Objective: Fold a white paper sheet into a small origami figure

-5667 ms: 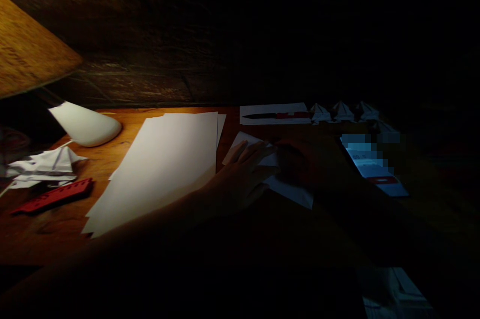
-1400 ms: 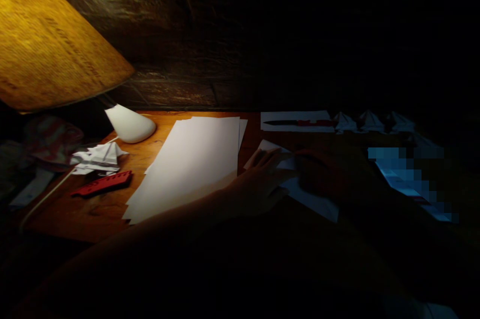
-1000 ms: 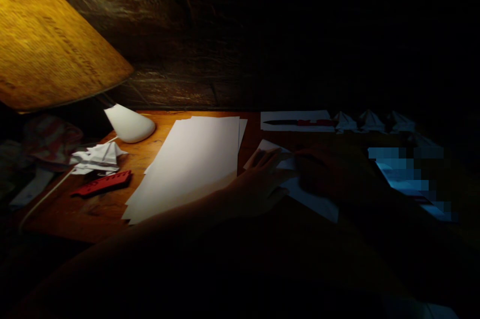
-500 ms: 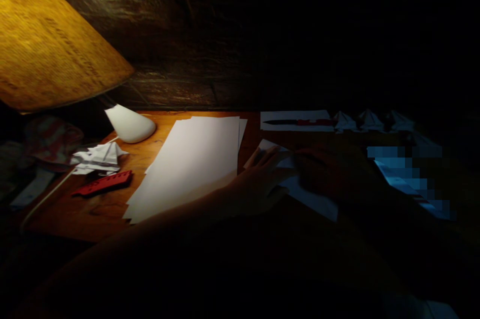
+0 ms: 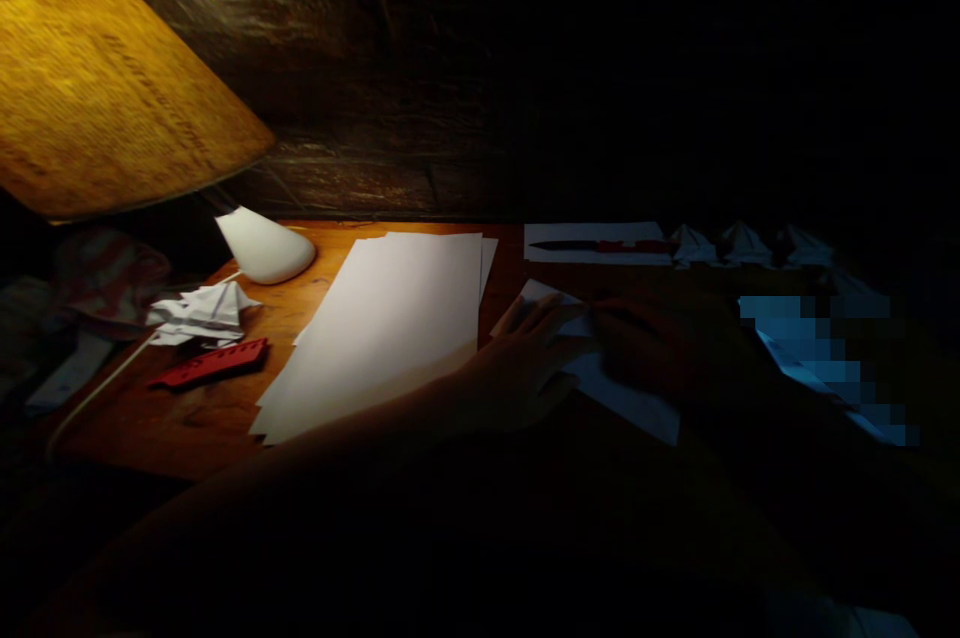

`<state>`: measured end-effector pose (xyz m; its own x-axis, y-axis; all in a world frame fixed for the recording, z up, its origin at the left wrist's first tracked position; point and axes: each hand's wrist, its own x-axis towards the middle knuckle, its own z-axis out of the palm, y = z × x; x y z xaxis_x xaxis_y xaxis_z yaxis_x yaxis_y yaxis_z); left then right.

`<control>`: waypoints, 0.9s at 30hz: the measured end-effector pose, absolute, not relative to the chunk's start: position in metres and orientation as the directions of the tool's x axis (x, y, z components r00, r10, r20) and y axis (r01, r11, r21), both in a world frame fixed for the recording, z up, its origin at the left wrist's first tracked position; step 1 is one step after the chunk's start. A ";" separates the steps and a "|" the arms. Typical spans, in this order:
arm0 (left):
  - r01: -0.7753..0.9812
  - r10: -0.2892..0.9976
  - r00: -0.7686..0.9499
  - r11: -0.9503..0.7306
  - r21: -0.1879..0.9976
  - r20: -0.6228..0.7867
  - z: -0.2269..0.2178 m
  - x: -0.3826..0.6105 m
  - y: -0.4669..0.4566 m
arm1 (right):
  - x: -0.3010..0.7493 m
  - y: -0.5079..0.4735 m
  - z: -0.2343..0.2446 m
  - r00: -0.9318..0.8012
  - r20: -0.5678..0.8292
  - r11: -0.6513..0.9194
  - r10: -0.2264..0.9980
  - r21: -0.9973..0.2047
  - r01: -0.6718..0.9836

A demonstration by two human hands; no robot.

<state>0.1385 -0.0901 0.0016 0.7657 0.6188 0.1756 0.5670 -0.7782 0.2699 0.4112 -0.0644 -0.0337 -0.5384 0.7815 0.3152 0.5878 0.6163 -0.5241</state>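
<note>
Both my hands rest on a folded sheet of white paper (image 5: 615,398) near the middle of the wooden desk. My left hand (image 5: 525,358) lies across its left part, fingers together and pressing on it. My right hand (image 5: 656,343) sits in deep shadow on the upper right of the sheet, fingertips at the fold. Much of the sheet is hidden under both hands. To the left of my left hand lies a stack of large white paper sheets (image 5: 382,338).
A knife (image 5: 600,245) lies on a white sheet at the back, beside several small folded paper shapes (image 5: 739,243). Crumpled paper (image 5: 202,313) and a red notched strip (image 5: 210,363) lie left, under a lamp with a white base (image 5: 264,248) and a shade (image 5: 97,68). A pixelated blue-and-white item (image 5: 817,358) lies right.
Both hands stay on the folded sheet with no clear shift. The whole scene sits slightly further right than in the earliest frame.
</note>
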 end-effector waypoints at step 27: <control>0.568 0.618 0.767 -0.779 0.266 0.170 0.001 0.139 -0.091 | 0.411 -0.062 -0.034 -0.511 0.309 0.593 0.802 -0.523 0.612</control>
<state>0.1390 -0.0905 0.0011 0.7673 0.6183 0.1700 0.5684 -0.7785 0.2662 0.4105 -0.0616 -0.0343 -0.5114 0.8017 0.3094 0.6123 0.5926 -0.5234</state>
